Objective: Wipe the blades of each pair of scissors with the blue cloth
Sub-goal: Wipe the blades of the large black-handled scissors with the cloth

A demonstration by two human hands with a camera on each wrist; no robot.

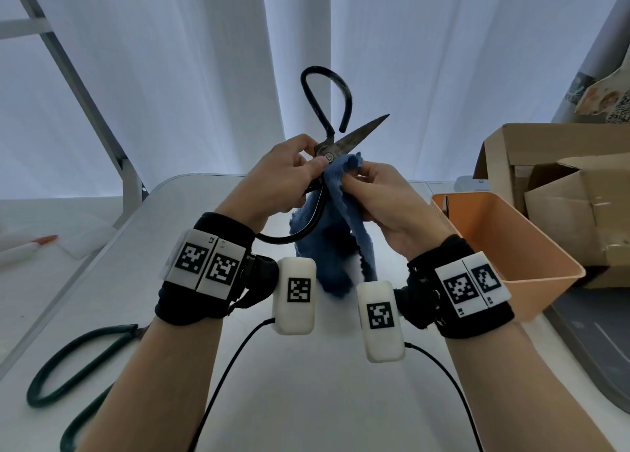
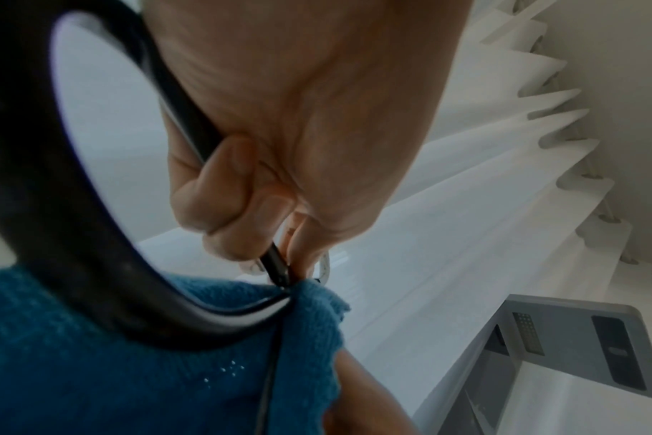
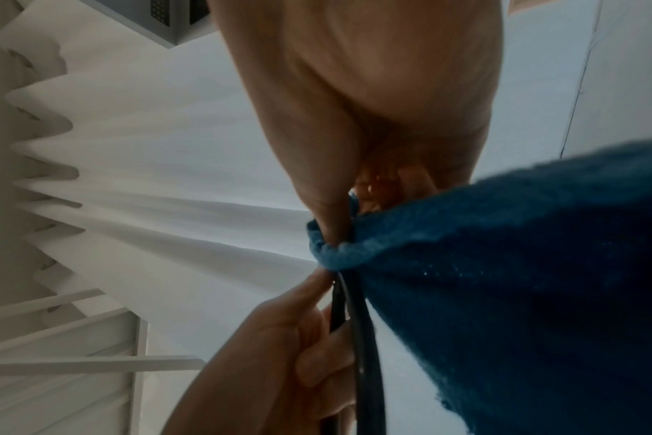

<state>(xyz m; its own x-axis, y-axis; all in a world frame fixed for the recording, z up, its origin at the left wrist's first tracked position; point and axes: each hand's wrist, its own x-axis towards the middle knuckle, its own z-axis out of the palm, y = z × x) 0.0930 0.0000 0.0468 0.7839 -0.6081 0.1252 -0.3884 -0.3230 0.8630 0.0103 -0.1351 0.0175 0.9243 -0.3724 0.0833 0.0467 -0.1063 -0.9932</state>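
Black iron scissors [image 1: 354,136] with large loop handles are held up above the table, blades spread apart. My left hand [image 1: 289,172] grips them at the pivot and lower handle [image 2: 190,123]. My right hand [image 1: 381,192] pinches the blue cloth [image 1: 341,213] against the lower blade near the pivot; that blade is hidden by the cloth. The upper blade points up and right, bare. The cloth [image 2: 131,368] hangs down below both hands and fills the right of the right wrist view [image 3: 522,279]. A second pair, green-handled scissors [image 1: 78,366], lies on the table at lower left.
An orange plastic bin [image 1: 511,247] stands on the table to the right, with an open cardboard box [image 1: 562,185] behind it. White curtains hang behind the table [image 1: 306,383]. A pen with an orange tip [image 1: 30,243] lies off to the left.
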